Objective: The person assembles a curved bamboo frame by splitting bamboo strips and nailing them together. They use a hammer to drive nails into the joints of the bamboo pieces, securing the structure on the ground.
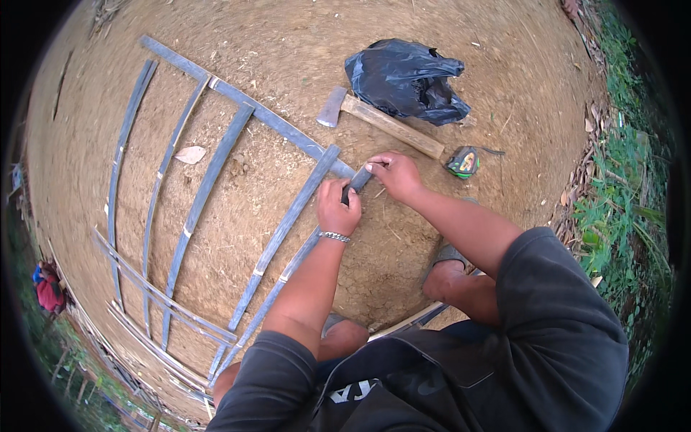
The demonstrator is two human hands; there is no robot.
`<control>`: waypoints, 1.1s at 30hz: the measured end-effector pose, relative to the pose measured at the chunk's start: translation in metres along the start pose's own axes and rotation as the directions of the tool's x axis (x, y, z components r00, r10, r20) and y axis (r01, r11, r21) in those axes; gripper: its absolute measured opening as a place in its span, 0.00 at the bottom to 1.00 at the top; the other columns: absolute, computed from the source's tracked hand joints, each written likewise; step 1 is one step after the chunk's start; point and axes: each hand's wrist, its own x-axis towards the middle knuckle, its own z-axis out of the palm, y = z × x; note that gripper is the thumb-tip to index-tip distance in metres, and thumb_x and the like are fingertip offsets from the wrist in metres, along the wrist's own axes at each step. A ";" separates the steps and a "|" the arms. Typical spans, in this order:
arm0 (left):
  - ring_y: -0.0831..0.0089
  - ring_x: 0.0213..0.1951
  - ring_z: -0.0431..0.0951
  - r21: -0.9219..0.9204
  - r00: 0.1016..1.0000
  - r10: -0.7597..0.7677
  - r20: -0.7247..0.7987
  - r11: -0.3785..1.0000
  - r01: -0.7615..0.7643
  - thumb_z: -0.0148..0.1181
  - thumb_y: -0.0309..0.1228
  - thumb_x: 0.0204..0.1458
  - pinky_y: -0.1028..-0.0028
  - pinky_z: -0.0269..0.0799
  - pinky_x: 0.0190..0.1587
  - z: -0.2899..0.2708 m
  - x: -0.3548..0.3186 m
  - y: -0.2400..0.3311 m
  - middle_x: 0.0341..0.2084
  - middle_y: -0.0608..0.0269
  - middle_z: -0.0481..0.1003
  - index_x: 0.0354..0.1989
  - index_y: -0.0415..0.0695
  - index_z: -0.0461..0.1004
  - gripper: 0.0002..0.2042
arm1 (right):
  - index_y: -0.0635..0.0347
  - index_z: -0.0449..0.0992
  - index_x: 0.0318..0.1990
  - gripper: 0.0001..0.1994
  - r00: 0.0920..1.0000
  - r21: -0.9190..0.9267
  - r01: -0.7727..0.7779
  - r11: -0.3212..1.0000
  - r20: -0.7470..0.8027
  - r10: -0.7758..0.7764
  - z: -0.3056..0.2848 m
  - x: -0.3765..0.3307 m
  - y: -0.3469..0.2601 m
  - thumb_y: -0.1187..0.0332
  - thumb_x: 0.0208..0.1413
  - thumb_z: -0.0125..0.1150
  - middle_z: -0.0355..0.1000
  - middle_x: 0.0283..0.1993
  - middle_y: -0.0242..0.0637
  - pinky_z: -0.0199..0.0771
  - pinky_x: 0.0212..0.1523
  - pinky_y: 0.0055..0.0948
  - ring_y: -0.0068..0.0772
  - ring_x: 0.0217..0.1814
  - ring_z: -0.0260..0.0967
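My left hand (338, 207) is closed around a grey bamboo slat (295, 258) near its upper end. My right hand (397, 176) pinches the tip of that same slat between thumb and fingers. The tip lies by the lower right end of a long grey crosspiece (277, 124). Several more slats, such as one bamboo slat (205, 194), fan out below the crosspiece on the ground. Another thin crosspiece (162, 297) lies over their lower ends. Whether nails or ties join them I cannot tell.
Beyond my right hand lie an axe (392, 128) with a wooden handle, a black plastic bag (403, 79) and a green-and-black tape measure (463, 162). Bare dirt surrounds the slats. Green plants (622, 216) edge the right side. A person in red (49, 288) is at the far left.
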 end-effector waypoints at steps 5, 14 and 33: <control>0.50 0.43 0.78 -0.004 1.000 0.005 0.021 1.000 -0.005 0.64 0.26 0.52 0.56 0.74 0.49 0.001 0.001 0.001 0.38 0.51 0.77 0.41 0.41 0.79 0.09 | 0.59 0.86 0.42 0.11 1.000 0.005 -0.013 1.000 -0.004 0.014 -0.002 -0.002 -0.004 0.62 0.59 0.68 0.82 0.45 0.45 0.75 0.54 0.40 0.48 0.49 0.78; 0.51 0.44 0.78 0.027 1.000 0.002 -0.003 1.000 -0.002 0.62 0.25 0.54 0.57 0.73 0.50 0.005 0.002 0.003 0.37 0.52 0.77 0.39 0.41 0.80 0.06 | 0.60 0.86 0.43 0.11 0.995 -0.030 0.077 0.997 -0.066 -0.079 -0.001 -0.007 -0.010 0.63 0.59 0.70 0.79 0.41 0.42 0.76 0.49 0.38 0.42 0.45 0.78; 0.51 0.44 0.78 0.029 1.000 0.006 -0.012 1.000 -0.006 0.61 0.26 0.55 0.57 0.74 0.49 0.004 0.000 -0.001 0.38 0.53 0.78 0.40 0.42 0.79 0.06 | 0.47 0.68 0.65 0.34 0.929 -0.825 0.371 0.427 0.328 -0.174 -0.196 -0.057 0.013 0.57 0.50 0.75 0.60 0.71 0.41 0.61 0.71 0.49 0.52 0.72 0.58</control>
